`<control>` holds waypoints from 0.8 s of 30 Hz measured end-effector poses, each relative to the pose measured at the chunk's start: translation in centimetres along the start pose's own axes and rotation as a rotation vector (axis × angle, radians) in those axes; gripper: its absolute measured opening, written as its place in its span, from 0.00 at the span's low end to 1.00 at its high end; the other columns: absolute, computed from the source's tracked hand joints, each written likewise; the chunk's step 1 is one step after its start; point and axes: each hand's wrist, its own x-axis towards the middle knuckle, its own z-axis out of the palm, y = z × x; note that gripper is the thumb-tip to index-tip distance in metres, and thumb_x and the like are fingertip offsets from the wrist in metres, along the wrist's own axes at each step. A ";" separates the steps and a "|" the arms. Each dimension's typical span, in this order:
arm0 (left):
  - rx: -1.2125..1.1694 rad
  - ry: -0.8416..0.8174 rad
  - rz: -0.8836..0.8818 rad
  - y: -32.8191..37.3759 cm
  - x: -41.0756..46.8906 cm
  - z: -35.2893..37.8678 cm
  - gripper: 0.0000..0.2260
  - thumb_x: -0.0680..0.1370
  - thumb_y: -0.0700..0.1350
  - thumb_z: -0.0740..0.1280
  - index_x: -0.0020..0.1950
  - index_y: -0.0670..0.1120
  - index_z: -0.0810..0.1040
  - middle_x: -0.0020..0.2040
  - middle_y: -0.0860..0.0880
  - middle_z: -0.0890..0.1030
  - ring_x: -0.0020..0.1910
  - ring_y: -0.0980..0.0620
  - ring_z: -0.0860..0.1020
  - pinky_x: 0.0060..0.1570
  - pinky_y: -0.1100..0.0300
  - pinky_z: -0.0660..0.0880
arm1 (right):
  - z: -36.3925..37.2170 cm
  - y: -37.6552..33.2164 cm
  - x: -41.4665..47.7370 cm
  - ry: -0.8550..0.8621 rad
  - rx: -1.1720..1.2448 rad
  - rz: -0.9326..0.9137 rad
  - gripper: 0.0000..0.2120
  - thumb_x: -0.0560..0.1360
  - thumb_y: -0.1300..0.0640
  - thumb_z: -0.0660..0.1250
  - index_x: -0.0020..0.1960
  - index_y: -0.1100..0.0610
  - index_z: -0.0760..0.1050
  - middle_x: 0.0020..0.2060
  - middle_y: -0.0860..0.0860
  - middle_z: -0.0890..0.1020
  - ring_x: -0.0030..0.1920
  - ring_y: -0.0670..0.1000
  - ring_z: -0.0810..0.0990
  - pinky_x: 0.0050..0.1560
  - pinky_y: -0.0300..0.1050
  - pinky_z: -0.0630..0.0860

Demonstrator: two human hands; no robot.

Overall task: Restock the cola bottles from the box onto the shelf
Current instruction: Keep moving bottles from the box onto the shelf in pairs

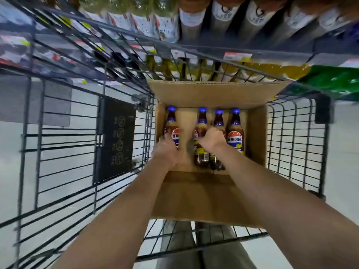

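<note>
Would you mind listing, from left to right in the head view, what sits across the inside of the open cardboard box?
Left hand on the leftmost cola bottle → bare cardboard gap → second bottle → right hand, grasping the second and third bottle → rightmost bottle.

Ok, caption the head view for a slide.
Both hands, left and right, grip cola bottles in a box in a cart.

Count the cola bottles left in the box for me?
4: far-left bottle under the left hand; two middle bottles under the right hand; far-right bottle untouched. None seem hidden.
</note>
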 end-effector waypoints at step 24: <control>-0.337 0.118 -0.115 0.2 8.1 4.7 0.36 0.72 0.54 0.79 0.73 0.46 0.65 0.67 0.42 0.76 0.65 0.41 0.78 0.61 0.44 0.78 | 5.9 0.4 8.8 0.238 -0.213 0.133 0.37 0.71 0.43 0.74 0.72 0.57 0.64 0.65 0.59 0.75 0.68 0.61 0.68 0.65 0.50 0.68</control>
